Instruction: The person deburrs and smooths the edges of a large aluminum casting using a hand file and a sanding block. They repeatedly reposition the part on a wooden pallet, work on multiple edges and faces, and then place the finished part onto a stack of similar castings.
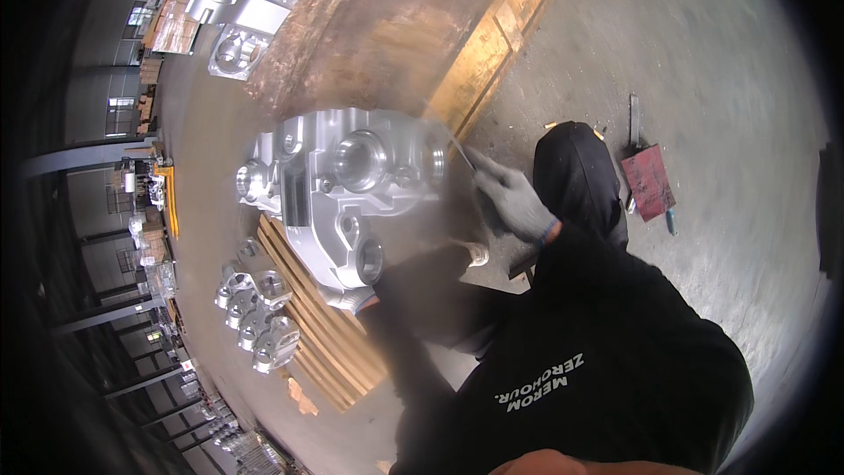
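Observation:
A large silvery metal casting (pixel 396 167) with round bores stands in front of me, in the middle of the view. My right hand (pixel 514 200), in a pale knitted glove, is closed round a thin rod-like tool (pixel 463 155). The tool's tip reaches the casting's right end, where motion blurs the details, so contact cannot be made out. At the casting's lower lug, my gloved left hand (pixel 353 300) grips the edge. Most of its fingers are hidden behind the metal.
Further machined castings (pixel 257 317) rest on the left beside wooden slats (pixel 330 334), and more (pixel 251 4) stand at the upper left. A worn brown work surface (pixel 378 35) with a wooden edge (pixel 492 48) lies ahead. On the floor at right is a red flat piece (pixel 649 183) among tools.

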